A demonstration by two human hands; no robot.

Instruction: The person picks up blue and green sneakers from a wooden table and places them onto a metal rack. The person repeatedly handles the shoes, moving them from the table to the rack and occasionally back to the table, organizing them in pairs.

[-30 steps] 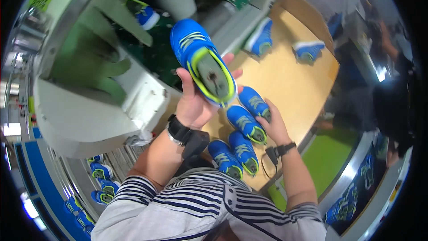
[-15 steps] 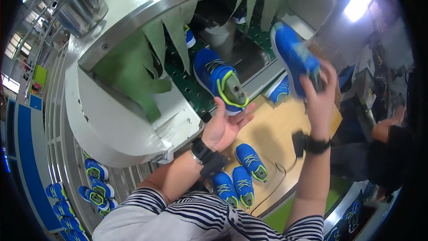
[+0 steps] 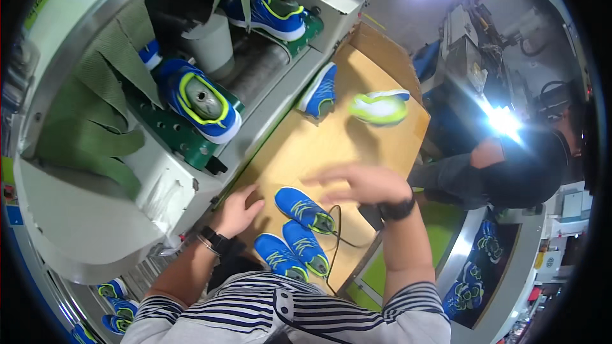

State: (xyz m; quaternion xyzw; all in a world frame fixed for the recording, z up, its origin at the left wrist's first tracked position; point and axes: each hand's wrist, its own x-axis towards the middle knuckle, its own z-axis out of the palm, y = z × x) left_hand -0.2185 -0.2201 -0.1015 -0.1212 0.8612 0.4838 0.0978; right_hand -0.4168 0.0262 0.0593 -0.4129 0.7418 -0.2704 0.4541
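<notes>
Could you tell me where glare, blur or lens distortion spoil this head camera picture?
Head view: lamp glare whitens the right side; the right hand and the yellow-soled shoe are motion-blurred; the left hand is sharper; fisheye bends the wooden table edges.

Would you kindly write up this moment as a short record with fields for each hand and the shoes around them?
Left hand: empty, resting on the wooden table beside the machine edge.
Right hand: open, blurred, hovering above the table, holding nothing.
Nearest shoes: three blue shoes with yellow-green trim, lying close together on the table between the hands.
Conveyor: blue shoe on a green perforated plate under green flaps.
Far end of table: blue shoe on its side; shoe with yellow-green sole up.
</notes>
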